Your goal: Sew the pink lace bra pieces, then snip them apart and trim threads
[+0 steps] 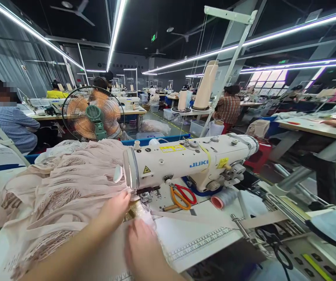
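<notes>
A white Juki sewing machine stands on the work table. A heap of pale pink lace fabric lies to its left and runs under the needle end. My left hand rests on the fabric right beside the presser foot, fingers pressing the cloth down. My right hand lies flat on the fabric edge just in front of the needle. A beige strap runs from the needle area to the right across the table.
Orange and red scissors and a pink thread spool lie on the machine bed. A fan stands behind the fabric. Thread cones sit on a stand. Other people work at tables behind and to the left.
</notes>
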Motion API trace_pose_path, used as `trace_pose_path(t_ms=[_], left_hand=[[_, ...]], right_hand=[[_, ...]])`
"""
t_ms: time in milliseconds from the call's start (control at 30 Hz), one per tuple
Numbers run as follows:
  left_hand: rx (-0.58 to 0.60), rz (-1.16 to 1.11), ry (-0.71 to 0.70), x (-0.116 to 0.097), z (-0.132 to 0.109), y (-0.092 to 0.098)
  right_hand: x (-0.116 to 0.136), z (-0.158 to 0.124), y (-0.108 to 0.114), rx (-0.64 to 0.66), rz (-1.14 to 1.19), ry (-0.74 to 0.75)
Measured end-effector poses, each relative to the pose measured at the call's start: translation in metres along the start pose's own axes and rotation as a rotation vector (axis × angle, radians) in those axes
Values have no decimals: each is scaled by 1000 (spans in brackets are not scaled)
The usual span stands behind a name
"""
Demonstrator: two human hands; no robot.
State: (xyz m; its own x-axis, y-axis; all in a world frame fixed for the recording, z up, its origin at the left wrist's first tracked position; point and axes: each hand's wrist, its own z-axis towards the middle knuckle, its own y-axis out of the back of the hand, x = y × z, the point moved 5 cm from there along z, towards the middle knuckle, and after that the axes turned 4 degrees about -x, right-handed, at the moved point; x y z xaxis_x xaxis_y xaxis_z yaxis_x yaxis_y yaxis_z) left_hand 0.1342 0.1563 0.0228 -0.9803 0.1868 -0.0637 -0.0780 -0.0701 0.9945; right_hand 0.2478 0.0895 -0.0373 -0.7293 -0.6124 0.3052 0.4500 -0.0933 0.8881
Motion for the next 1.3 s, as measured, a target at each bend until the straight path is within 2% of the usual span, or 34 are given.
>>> trace_pose_path(t_ms=[67,133,200,300,400,500,633,733,867,1000,1200,1300], left_hand=[[-16,-5,27,0,14,-14],[-37,1,113,12,27,-20],[-51,-4,217,26,39,-21],[-44,-26,320,40,56,-20],[-67,-62,299,38,61,-14],[-103,-101,144,25,46,-9],[-25,-181,-193,3,6,-16],[-10,-226,-316,0,-16,-26],[-73,-256,-318,5,-18,-38],[-118,-269,-289,5,-9,-43],[-174,-272,-247,1,-3,-41],[-187,-268,-232,-1,-4,-39]], right_hand=[[2,5,-19,36,-55,-28],[3,8,-29,100,-36,45],[3,12,-26,162,23,175],[-3,20,-11,244,127,347],[-14,34,2,323,206,449],[-22,47,11,351,248,527],[-22,52,16,308,279,570],[-22,47,12,288,248,509],[-31,26,12,252,231,389],[-44,1,19,190,153,369],[-54,-16,27,-120,99,432],[-56,-17,29,-187,112,430]])
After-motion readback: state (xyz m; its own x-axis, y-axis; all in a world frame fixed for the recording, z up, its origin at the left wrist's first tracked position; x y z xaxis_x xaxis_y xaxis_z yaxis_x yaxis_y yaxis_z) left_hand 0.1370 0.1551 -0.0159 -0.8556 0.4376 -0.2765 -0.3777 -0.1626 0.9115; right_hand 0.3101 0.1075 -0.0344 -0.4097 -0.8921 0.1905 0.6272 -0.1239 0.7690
